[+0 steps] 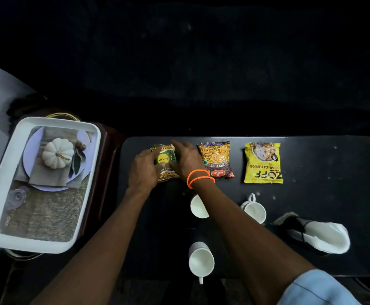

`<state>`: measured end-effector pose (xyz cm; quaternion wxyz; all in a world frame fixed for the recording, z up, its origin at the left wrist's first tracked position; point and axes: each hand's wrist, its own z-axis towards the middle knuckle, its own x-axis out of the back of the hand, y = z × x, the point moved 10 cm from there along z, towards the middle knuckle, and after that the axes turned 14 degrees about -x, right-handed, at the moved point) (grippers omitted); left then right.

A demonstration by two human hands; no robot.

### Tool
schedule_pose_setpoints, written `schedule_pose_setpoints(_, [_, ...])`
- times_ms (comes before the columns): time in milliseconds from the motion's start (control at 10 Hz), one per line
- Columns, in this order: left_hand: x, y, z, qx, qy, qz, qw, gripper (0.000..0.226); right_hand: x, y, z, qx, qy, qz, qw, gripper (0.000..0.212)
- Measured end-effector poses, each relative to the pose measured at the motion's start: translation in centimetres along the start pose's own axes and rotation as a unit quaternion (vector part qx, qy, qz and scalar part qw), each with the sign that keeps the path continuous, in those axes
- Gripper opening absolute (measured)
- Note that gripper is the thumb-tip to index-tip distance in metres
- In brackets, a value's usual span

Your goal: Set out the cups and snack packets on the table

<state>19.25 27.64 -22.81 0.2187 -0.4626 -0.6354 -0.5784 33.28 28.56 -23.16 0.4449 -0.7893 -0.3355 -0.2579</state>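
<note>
A green and yellow snack packet (166, 160) lies at the far left of the black table (322, 194). My left hand (143, 170) holds its left side and my right hand (186, 160), with orange bands at the wrist, holds its right side. To the right lie a brown mixture packet (216, 158) and a yellow soya chunks packet (263, 162). Three white cups stand nearer me: one (198, 206) partly under my right forearm, one (254, 209) with its handle pointing away, one (201, 259) at the front edge.
A white tray (6, 172) with a printed pumpkin picture sits on a dark stand left of the table. A black and white cloth bundle (318, 234) lies at the table's right front. The floor beyond the table is dark.
</note>
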Motion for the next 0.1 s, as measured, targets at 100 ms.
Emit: schedule_pose_setpoints(100, [2.18,0.91,1.19,-0.006,0.021,0.014,1.000,0.061,4.30,-1.25,-1.17,0.044,0.105,-0.036,0.993,0.071])
